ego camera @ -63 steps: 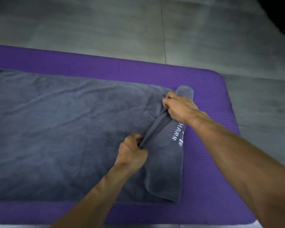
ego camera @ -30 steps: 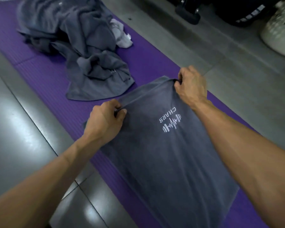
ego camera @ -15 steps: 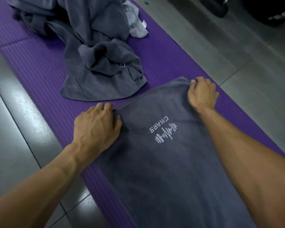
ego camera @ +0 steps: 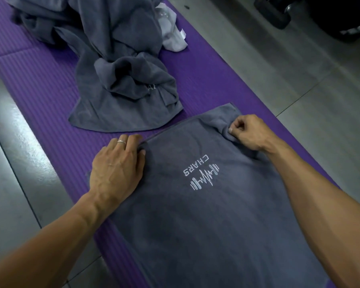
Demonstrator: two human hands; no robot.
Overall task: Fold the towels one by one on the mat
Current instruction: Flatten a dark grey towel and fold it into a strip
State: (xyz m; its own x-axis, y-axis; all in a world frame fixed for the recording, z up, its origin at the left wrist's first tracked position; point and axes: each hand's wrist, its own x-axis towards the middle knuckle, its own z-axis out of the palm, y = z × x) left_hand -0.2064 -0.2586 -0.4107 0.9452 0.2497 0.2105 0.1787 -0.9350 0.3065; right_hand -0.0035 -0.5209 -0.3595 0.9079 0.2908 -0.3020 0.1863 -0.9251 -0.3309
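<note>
A grey towel with a white "CHARS" logo lies spread flat on the purple mat. The left hand, a ring on one finger, rests palm down on the towel's far left corner, its fingers straight. The right hand pinches a bunched fold at the far right corner. Beyond the towel, a crumpled pile of grey towels sits on the mat, a white cloth touching its far side. Grey floor tiles surround the mat.
</note>
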